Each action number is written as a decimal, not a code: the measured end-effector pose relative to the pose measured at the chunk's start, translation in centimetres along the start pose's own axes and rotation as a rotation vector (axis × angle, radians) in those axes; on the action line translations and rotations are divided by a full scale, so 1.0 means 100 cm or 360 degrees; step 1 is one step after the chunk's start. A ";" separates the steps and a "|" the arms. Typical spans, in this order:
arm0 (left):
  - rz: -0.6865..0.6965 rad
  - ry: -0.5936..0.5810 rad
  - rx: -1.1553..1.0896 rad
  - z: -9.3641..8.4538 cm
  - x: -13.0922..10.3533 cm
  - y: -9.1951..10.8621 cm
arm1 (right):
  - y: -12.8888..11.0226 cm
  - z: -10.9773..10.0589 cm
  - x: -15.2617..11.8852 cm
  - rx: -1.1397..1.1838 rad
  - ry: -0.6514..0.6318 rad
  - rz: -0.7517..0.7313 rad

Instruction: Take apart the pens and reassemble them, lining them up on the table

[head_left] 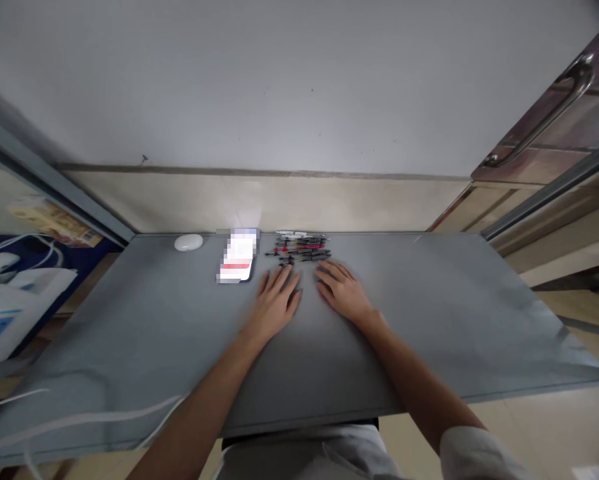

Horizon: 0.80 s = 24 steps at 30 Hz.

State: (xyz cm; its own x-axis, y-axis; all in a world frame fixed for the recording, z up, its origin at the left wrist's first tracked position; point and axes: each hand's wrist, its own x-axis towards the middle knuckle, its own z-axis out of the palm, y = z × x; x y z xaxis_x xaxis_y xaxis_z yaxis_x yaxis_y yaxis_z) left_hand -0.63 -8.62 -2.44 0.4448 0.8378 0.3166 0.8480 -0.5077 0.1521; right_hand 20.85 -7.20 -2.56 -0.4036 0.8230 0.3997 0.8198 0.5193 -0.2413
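Several pens (304, 247), mostly black with one red and one white, lie side by side in a loose bundle near the table's far edge. My left hand (275, 301) rests flat on the table with fingers spread, its fingertips just short of the lower pens. To the right, my right hand (345, 291) lies palm down with its fingers stretched toward the same bundle. Neither hand holds anything. A lit phone (238, 255), its screen blurred, lies left of the pens.
The grey table (144, 333) meets a pale wall at its far edge. A white oval case (188, 242) sits at the far left. White cables (99, 417) cross the near left corner. Beyond the left side are a white bag (24, 313) and a packet (54, 220).
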 end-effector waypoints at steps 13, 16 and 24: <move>0.0116 0.0106 0.0080 0.005 0.033 0.002 | 0.000 -0.003 0.000 -0.0003 -0.0040 -0.0066; 0.0153 0.0078 0.0091 0.005 0.049 0.002 | 0.001 -0.004 0.000 -0.0014 -0.0044 -0.0090; 0.0090 -0.0082 0.0052 0.006 0.072 -0.003 | 0.003 -0.008 0.004 0.0009 -0.0067 -0.0086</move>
State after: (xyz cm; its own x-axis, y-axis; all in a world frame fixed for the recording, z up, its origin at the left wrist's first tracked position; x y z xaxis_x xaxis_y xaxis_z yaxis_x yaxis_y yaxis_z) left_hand 2.53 -2.30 -0.72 0.5060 0.8176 0.2748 0.8296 -0.5485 0.1043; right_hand 21.23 -6.85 -1.77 -0.4640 0.8028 0.3745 0.7942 0.5643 -0.2255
